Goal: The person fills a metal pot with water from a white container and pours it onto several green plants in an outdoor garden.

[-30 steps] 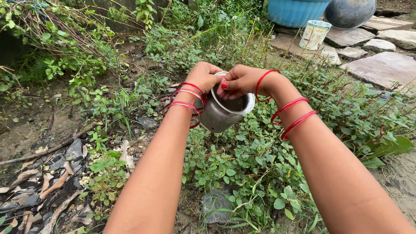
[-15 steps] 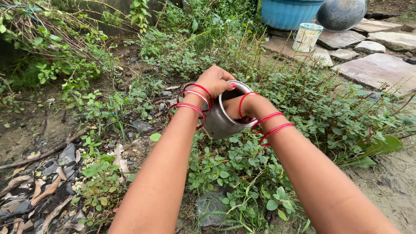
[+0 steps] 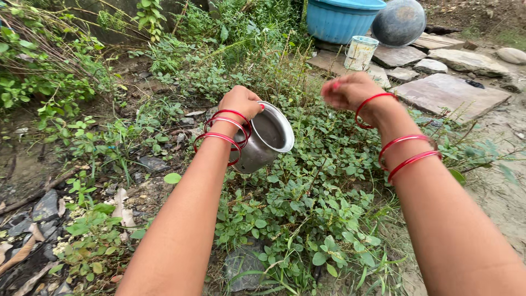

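Over leafy weeds, left hand [image 3: 239,102] grips dented steel pot [image 3: 264,143]

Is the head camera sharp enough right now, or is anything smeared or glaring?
Head view: soft, even daylight, no hard shadows; the right hand is motion-blurred, while the left hand and the steel pot it holds are sharp; mild sheen on the pot's rim, no glare; wide-angle stretch on the forearms.

A small steel pot [image 3: 263,142], dull grey with a flared rim, is tipped with its mouth to the right, held above green plants at centre.
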